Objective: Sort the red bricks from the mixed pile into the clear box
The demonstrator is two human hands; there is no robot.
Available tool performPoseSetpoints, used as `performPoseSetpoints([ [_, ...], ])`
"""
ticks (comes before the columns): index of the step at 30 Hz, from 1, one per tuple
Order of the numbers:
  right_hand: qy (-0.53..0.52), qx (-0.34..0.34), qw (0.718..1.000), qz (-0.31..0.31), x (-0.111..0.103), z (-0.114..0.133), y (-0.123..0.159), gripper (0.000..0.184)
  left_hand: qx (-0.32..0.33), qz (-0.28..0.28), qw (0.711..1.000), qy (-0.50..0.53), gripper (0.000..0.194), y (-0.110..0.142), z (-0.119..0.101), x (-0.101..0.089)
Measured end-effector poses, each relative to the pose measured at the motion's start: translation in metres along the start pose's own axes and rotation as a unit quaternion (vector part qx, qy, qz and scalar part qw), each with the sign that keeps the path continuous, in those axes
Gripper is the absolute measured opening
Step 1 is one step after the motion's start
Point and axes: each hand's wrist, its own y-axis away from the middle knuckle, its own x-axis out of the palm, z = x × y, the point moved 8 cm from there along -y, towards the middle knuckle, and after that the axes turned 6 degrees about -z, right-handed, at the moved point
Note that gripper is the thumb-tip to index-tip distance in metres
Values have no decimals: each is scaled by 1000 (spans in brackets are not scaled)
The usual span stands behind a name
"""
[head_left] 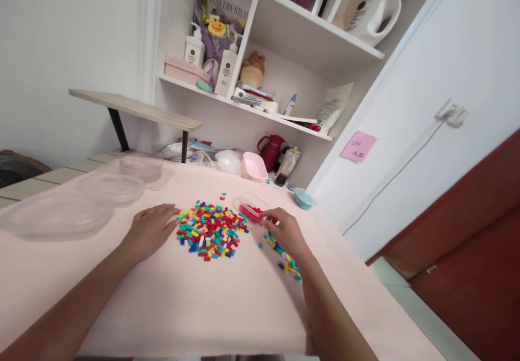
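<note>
A heap of small coloured beads [211,230], red, blue, yellow, green and white, lies on the pale pink tabletop [195,307]. My left hand [151,228] rests palm down at the heap's left edge, its fingers stretched toward the beads. My right hand [284,230] is at the heap's right, fingers pinched together next to a small clear dish [251,208] that holds red beads. What the pinch holds is too small to make out. A smaller strip of mixed beads [286,261] lies under and beside my right wrist.
Three clear plastic bowls [111,186] stand at the table's left. A pink cup [254,166], a red jug [270,150] and a small tub of blue beads [303,198] stand at the far edge. White shelves [284,117] rise behind. The table's right edge drops to the floor.
</note>
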Motion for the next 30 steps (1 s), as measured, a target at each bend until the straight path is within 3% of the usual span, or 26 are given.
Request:
performPoseSetpoints([
  [4, 63, 15, 997, -47, -16, -10, -26, 24, -3, -4, 1000, -2, 51, -1, 1, 0],
  [8, 47, 29, 997, -61, -9, -12, -28, 38, -3, -3, 1000, -4, 52, -1, 1, -1],
  [11, -38, 7, 999, -20, 7, 4, -11, 27, -1, -6, 1000, -5, 52, 0, 2, -2],
  [15, -130, 9, 987, 98, 38, 26, 21, 17, 2, -11, 1000, -6, 51, -1, 2, -2],
  [20, -114, 3, 989, 98, 51, 33, 38, 17, 6, -17, 1000, -7, 50, -2, 1, -4],
  [26, -98, -48, 987, 115, 56, 37, 41, 27, 5, -13, 1000, -10, 52, -4, 3, -2],
  [30, -84, -44, 987, 126, 58, 34, 40, 22, 2, -13, 1000, -8, 53, -5, 3, -2],
])
